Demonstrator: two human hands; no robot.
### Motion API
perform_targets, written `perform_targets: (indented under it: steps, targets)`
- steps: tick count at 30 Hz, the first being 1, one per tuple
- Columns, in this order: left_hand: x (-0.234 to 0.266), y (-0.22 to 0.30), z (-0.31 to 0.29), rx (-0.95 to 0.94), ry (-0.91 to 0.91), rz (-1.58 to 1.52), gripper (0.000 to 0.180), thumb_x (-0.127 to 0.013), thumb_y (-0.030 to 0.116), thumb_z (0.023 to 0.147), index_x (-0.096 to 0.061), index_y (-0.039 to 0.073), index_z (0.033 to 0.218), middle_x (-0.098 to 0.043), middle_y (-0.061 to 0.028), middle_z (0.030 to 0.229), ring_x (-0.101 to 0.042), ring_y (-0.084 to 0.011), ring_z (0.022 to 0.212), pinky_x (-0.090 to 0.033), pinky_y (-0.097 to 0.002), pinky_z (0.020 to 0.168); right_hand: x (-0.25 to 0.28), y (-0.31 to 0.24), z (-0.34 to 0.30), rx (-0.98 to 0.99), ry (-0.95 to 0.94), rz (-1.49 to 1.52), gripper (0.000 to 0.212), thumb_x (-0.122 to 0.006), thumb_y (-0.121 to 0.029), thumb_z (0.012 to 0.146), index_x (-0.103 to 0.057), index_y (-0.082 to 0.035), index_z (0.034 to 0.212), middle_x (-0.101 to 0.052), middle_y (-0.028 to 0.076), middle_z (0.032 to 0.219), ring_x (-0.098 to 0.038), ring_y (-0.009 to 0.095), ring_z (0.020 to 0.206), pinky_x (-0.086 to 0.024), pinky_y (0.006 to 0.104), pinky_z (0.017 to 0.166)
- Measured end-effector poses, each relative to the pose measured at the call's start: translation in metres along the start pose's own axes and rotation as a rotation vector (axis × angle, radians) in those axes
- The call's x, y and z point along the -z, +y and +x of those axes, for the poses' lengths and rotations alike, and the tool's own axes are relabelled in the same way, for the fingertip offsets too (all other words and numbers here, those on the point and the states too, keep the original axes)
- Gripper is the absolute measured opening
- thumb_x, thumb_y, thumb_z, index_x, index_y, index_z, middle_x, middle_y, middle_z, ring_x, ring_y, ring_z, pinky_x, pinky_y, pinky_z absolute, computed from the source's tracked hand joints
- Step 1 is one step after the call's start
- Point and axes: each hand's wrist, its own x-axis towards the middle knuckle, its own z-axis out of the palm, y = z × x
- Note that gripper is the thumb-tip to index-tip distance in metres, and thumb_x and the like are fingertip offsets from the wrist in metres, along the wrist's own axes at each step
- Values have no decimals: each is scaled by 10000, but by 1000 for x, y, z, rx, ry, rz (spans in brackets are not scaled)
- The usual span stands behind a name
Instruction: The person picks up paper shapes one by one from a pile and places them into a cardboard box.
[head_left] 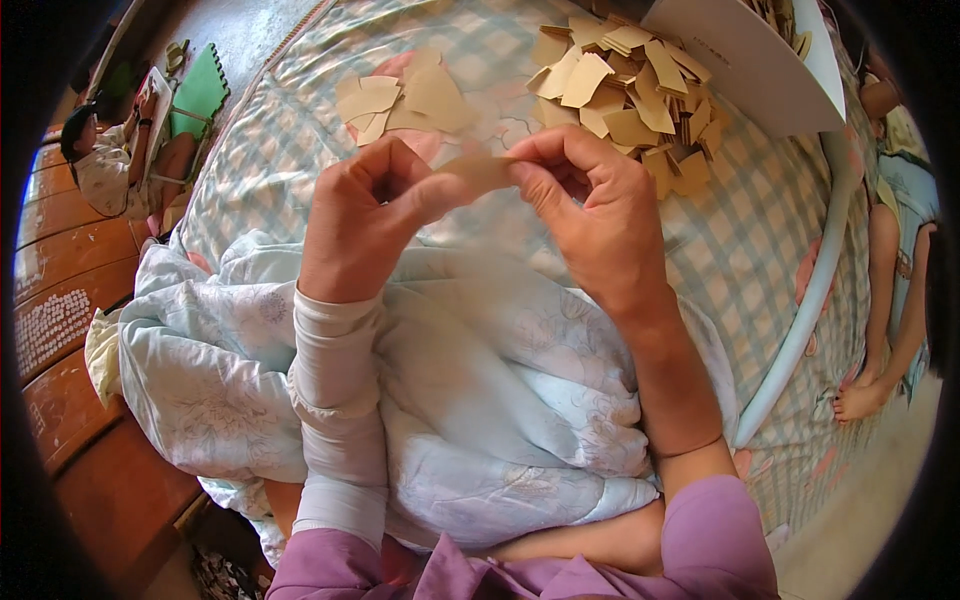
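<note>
Both hands are up at the centre of the view, and between them sits one small tan paper piece (480,172). The left hand (360,220) pinches its left end, thumb and forefinger closed tight on it, the other fingers curled in. The right hand (590,215) grips the right end the same way, fingertips clamped on the paper, knuckles arched high. The piece spans the short gap between the two pinches, held above the checked bedsheet (740,230).

Up at one o'clock from the hands lies a big heap of paper pieces (630,100), tan and stacked loosely, and just beyond it at two o'clock a white card sheet (750,60) leans over the heap's far edge. At eleven o'clock a smaller pile of paper pieces (400,100) rests flat on the sheet, well apart from the big heap.

Below the hands, at six o'clock, a pale blue floral quilt (480,400) is bunched over the person's lap. Far off at nine o'clock another person (110,160) sits on the wooden floor (70,290). At three o'clock a second person's legs (885,300) show beside the bed.
</note>
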Motion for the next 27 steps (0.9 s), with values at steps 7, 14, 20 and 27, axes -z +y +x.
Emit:
perform_targets:
  steps: [7, 14, 20, 27]
  targets:
    - [-6, -2, 4, -56, 213, 185, 226, -620, 220, 871, -610, -5, 887, -542, 14, 721, -475, -64, 660, -390, -194, 612, 7, -8, 3, -254, 53, 323, 121, -586, -118, 880, -610, -5, 913, -637, 40, 743, -588, 76, 626, -470, 193, 555]
    - [-24, 1, 2, -245, 143, -133, 101, -620, 62, 826, -562, 30, 902, -570, -34, 904, -545, -101, 823, -431, -238, 736, 1, -1, 2, -329, 39, 676, 141, -570, -144, 892, -549, -14, 943, -642, 67, 805, -606, 98, 671, -505, 217, 590]
    - [-43, 8, -6, -275, 54, -176, 163, -601, -11, 828, -535, -21, 977, -569, -43, 925, -557, -117, 848, -455, -238, 800, 3, -4, -1, -342, -109, 726, 133, -569, -139, 891, -539, -26, 955, -588, 20, 821, -571, 85, 721, -509, 229, 647]
    - [-38, 9, -7, -199, 100, -266, 181, -581, -18, 847, -534, -17, 1022, -593, -46, 927, -569, -113, 861, -460, -231, 795, -5, -8, -3, -128, -5, 582, 141, -600, -61, 858, -536, -21, 977, -584, 21, 830, -564, 73, 721, -483, 209, 675]
